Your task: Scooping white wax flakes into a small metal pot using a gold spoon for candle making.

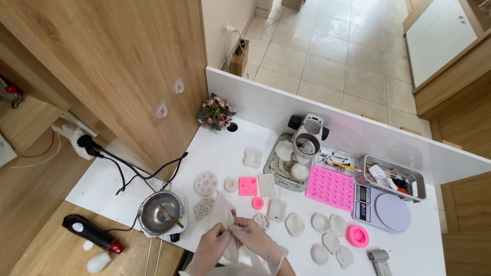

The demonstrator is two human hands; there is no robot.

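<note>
Both hands come up from the bottom edge of the head view, wrists close together over the near edge of the white tabletop [225, 148]. Each wears a thin, translucent disposable glove. The left hand [210, 248] has its fingers curled in, pinching the lower part of a small clear plastic bag [226, 212]. The right hand [255, 240] lies beside it, touching it, fingers likewise bent and closed on the same bag near its bottom. The bag stands upright between the two hands, its top rising above the fingertips.

Just left of the hands sits a round metal melting pot [161, 212] with a stick resting in it. Just beyond the bag lie a square pink silicone mould [248, 186] and a small round pink mould [258, 203]. Pale shell-shaped moulds [321, 223] lie to the right, near a digital kitchen scale [382, 208].
</note>
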